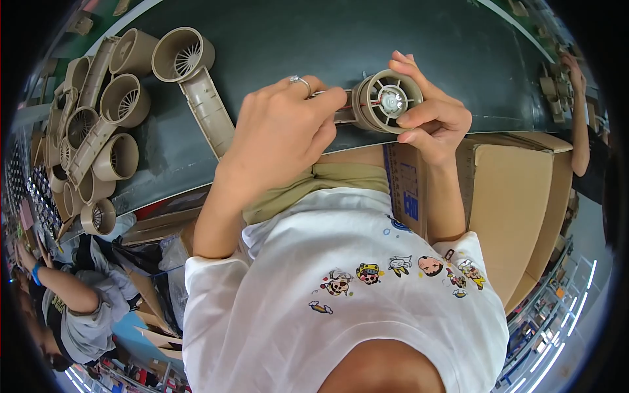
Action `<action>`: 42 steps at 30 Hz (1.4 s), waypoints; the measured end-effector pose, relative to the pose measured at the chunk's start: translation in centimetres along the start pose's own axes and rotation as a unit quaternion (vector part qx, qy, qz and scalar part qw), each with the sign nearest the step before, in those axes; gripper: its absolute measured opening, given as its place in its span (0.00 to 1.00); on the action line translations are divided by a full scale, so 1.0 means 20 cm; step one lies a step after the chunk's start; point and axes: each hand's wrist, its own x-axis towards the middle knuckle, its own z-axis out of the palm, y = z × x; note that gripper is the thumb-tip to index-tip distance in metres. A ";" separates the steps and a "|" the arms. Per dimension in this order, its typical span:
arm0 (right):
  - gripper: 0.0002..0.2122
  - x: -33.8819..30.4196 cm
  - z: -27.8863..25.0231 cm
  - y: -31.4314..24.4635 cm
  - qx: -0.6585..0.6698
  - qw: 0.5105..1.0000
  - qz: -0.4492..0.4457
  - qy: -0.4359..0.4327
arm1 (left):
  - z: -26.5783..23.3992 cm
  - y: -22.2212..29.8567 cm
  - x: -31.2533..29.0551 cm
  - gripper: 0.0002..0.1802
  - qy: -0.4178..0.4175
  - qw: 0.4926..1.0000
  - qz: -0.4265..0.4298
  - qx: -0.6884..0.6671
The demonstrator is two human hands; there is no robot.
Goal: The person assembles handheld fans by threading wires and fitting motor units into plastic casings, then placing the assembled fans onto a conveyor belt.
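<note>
Over the near edge of the dark green table, both my hands are on a beige plastic housing (362,108) with a round barrel and a narrow handle. My right hand (436,114) grips the barrel's rim, thumb and fingers on its near right side. Inside the barrel, a round silvery motor-like part (393,99) sits among spokes, with a bit of red wire beside it. My left hand (285,124), wearing a ring, is closed around the handle, its thumb and forefinger pinched together near the barrel. Most of the handle is hidden beneath this hand.
Left of my hands lies a separate beige housing (185,59), its handle pointing toward me. Several more housings (124,98) are heaped at the table's left. An open cardboard box (511,196) stands at my right. Other people's arms (69,285) show at the left and far right.
</note>
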 end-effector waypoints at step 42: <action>0.12 -0.10 0.09 0.01 -0.058 0.959 0.176 0.214 | -0.07 -0.44 0.94 0.10 0.094 0.961 -0.133 0.221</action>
